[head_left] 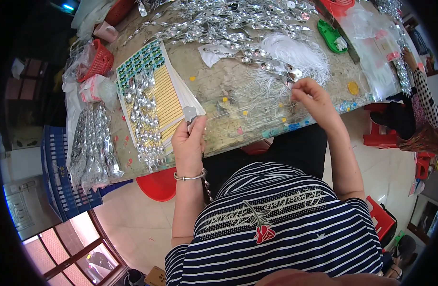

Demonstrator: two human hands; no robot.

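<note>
My left hand is closed at the table's near edge, thumb and fingers pinching the flat end tab of a shiny silver twisted strip. Below that wrist, part of a twisted strip hangs down against my shirt. A thin white thread stretches from the tab toward my right hand, whose thumb and fingertips are pinched together on it. Just beyond the right fingertips lie a bundle of loose white threads and the ends of more silver strips.
Many silver twisted strips cover the table's far side. Printed sticker sheets with strips on top lie left, beside bagged strips and a red basket. A green dish stands far right. Another person's arm shows at right.
</note>
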